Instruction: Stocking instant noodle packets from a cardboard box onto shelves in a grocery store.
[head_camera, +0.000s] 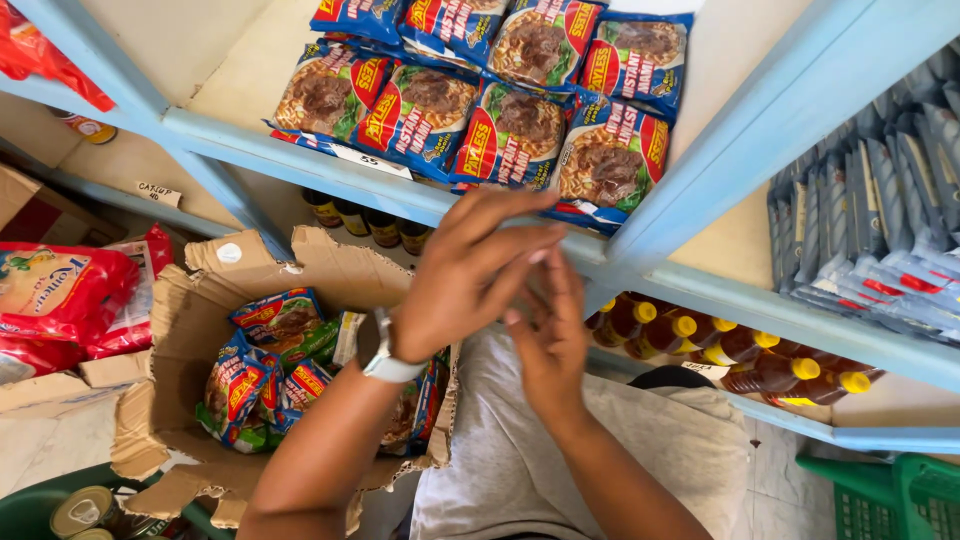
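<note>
Neither grip holds anything that shows: the left hand (470, 275) is raised with its fingers loosely spread and laid over the right hand (548, 335), whose fingers point up, the two touching in front of the shelf edge (300, 160); whether something small is pinched between them I cannot tell. Far left, red bags (55, 295) lie on flattened cardboard, with tin cans (85, 510) below them at the frame's bottom corner. Next comes a torn box (180, 330), open at the top, holding noodle packs (275, 330) jumbled at angles; it sits just below and left of the left wrist, which wears a watch (385, 360), so the left hand is the nearer one to it. Straight above the hands, more packs (510, 135) of the same kind lie in overlapping rows on the blue shelf, their long axes running away from the edge; the nearest pack sits just above the left fingertips. Dark bottles (365, 225) stand on the level beneath. Right of the hands, yellow-capped bottles (740, 350) lie in a row, grey-blue sachets (880, 230) are stacked above them, and a green crate (900, 495) stands at the lower right.
</note>
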